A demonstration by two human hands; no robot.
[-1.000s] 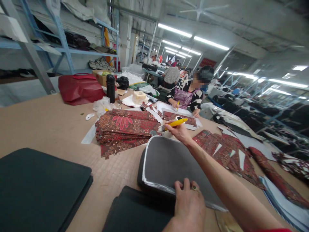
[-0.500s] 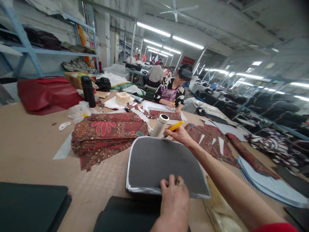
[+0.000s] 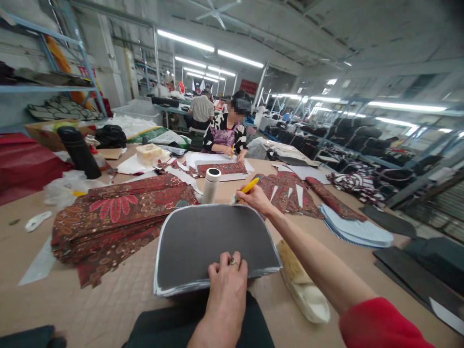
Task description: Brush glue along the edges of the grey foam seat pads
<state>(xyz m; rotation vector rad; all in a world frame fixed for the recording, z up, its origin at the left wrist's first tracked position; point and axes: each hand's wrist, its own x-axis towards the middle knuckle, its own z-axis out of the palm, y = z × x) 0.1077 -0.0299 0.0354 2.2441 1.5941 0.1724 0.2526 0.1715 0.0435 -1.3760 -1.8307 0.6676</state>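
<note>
A stack of dark grey panels (image 3: 213, 232) with rounded far corners and whitish edges lies in front of me. My left hand (image 3: 226, 290), with a ring on one finger, presses bent fingertips on the top panel near its near edge. My right hand (image 3: 253, 197) reaches past the panel's right side and is closed round a yellow-handled brush (image 3: 249, 185). The brush's pale tip is at the far edge of the stack. A white flask (image 3: 210, 186) stands upright just behind the stack, left of the brush.
Patterned red-brown fabric pieces (image 3: 123, 208) lie left, with more (image 3: 290, 195) right. A black flask (image 3: 79, 152) stands at left. A pale, yellow-stained object (image 3: 304, 285) sits under my right forearm. Across the table a co-worker (image 3: 226, 130) bends over fabric.
The view has turned to the right, so most things appear farther left. My right hand and the brush have shifted slightly rightward along the stack's far edge. My left hand stays on the panel.
</note>
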